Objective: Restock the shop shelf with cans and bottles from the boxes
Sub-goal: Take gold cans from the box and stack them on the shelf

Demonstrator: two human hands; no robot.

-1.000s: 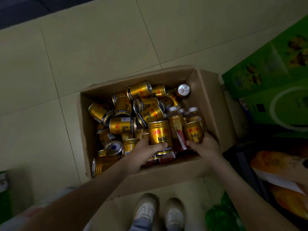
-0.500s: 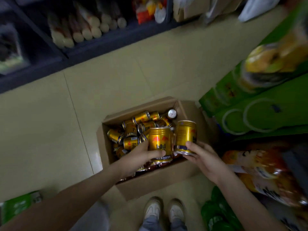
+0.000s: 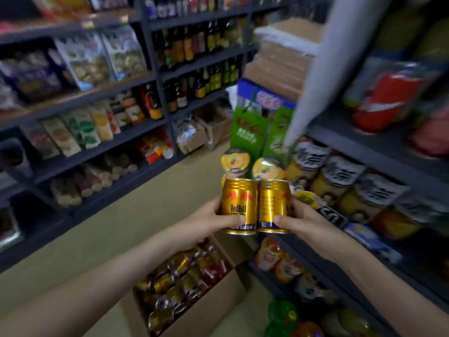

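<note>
Now, up and to the left of the open brown cardboard box [image 3: 213, 305] of loose gold cans on the floor, dark metal shelving [image 3: 102, 147] carries snack packets. Straight above the box, your left hand [image 3: 209, 222] grips an upright gold Red Bull can [image 3: 239, 205], thumb across its lower front and fingers wrapped round its left side. Touching it on the right is a second upright gold metal can [image 3: 273, 205], which your right hand [image 3: 306, 224] grips likewise, thumb pressed low on the front. Both cans are in the air well above the box, on no shelf. Up and to the right of the box, a dark shelf [image 3: 364, 152] holds blurred jars of yellow fruit [image 3: 349, 188].
</note>
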